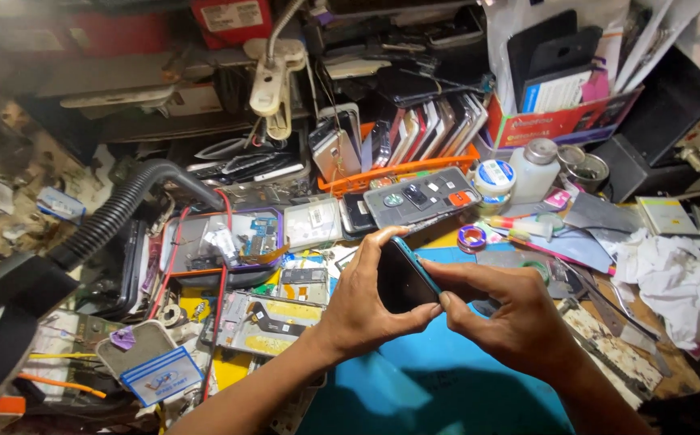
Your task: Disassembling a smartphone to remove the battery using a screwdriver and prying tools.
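Surface: blue mat [438, 379] nearest the viewer, bare in front, crowded with parts at its edges.
Left hand [362, 310]: grip closed on the phone – thumb under its lower edge, fingers over the top.
Right hand [511, 310]: grip closed on the phone's right edge, thumb and forefinger pinching its teal rim.
Phone [405, 278]: dark slab with teal frame, held tilted above the mat between both hands, clear of the surface.
Left of hands: opened phone bodies [265, 318] with yellow innards showing, lying flat; a red wire [221, 298] runs across them.
Right of hands: crumpled white cloth [676, 282] well apart from the phone.
Just beyond: grey phone back [422, 197] lying flat; purple tape roll [471, 238] beside it.
Further: white plastic bottle [535, 169] and small round tub [495, 177] standing upright.
Far: orange tray [402, 171] – phones stacked on edge inside it.
Far left: black ribbed hose [116, 211] curving across; clamp lamp [271, 84] above.
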